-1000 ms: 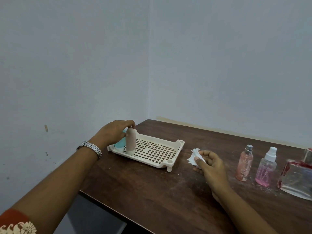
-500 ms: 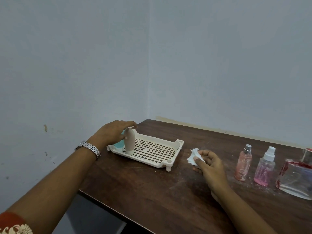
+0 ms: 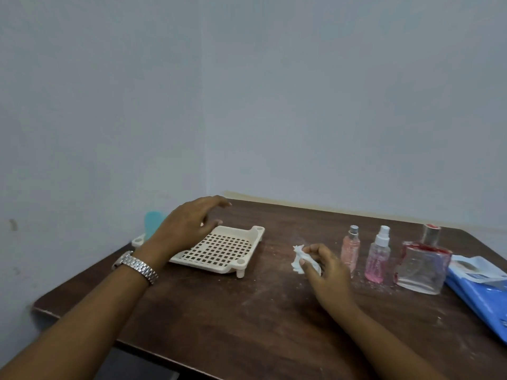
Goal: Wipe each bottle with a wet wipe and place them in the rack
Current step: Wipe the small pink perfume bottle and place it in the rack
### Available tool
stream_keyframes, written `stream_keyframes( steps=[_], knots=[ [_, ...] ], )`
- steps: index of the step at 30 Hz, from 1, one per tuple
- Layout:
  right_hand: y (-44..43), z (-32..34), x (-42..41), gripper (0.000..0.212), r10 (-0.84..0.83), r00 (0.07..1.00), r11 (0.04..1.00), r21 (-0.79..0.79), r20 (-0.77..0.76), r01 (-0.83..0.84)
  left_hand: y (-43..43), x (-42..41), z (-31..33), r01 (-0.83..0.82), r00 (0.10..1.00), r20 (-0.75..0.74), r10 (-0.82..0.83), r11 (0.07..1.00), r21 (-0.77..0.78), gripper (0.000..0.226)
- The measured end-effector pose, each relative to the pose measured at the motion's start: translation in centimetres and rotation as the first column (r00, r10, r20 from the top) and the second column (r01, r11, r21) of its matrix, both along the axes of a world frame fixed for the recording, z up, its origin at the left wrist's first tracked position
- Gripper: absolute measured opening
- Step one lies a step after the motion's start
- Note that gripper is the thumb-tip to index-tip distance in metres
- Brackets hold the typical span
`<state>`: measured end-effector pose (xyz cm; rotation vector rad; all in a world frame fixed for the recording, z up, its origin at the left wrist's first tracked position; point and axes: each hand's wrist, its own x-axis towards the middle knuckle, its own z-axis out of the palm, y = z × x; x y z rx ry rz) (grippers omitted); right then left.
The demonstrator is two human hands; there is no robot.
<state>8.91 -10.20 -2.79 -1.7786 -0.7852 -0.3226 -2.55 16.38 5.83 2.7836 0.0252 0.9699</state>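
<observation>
Cream rack on surface; left hand spread wide above it, empty. Right hand pinches wet wipe. Three bottles stand just right, unracked.

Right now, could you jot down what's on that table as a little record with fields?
left hand: open, over the rack's left end, holding nothing
right hand: pinching a crumpled wet wipe
rack: cream grid tray; teal bottle shows behind the left hand
waiting bottles: grey-capped pink spray bottle, white-capped pink spray bottle, square glass bottle, all upright right of the wipe
far right: blue packet
surface: dark wooden table
</observation>
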Motion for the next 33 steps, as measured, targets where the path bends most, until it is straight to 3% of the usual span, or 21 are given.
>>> stream_keyframes(
  steps=[7,11,14,24,33],
  knots=[
    [-6.1,1.4,-0.6,0.024,0.052,0.920,0.957,-0.281,0.389,0.065,-9.8,6.7,-1.3,0.353,0.935,0.083,-0.344,0.897,-0.266,0.025],
    [-8.0,2.2,0.0,0.024,0.100,0.839,0.928,-0.355,0.535,0.116,-14.6,10.6,-2.9,0.357,0.925,0.046,-0.378,0.819,-0.449,0.024],
    [-9.2,1.9,1.6,0.025,0.103,0.799,0.921,-0.361,0.593,0.149,-17.1,12.5,-3.6,0.383,0.904,0.107,-0.413,0.676,-0.630,0.026],
    [-10.0,1.4,3.3,0.024,-0.078,0.845,0.966,-0.170,0.528,0.196,-19.3,16.0,-5.5,0.391,0.847,0.141,-0.512,0.422,-0.818,0.031],
    [-9.4,5.0,5.3,0.020,-0.343,0.859,0.930,0.267,0.380,0.253,-17.6,16.2,-6.0,0.390,0.798,0.106,-0.593,0.374,-0.842,0.036]
  ],
)
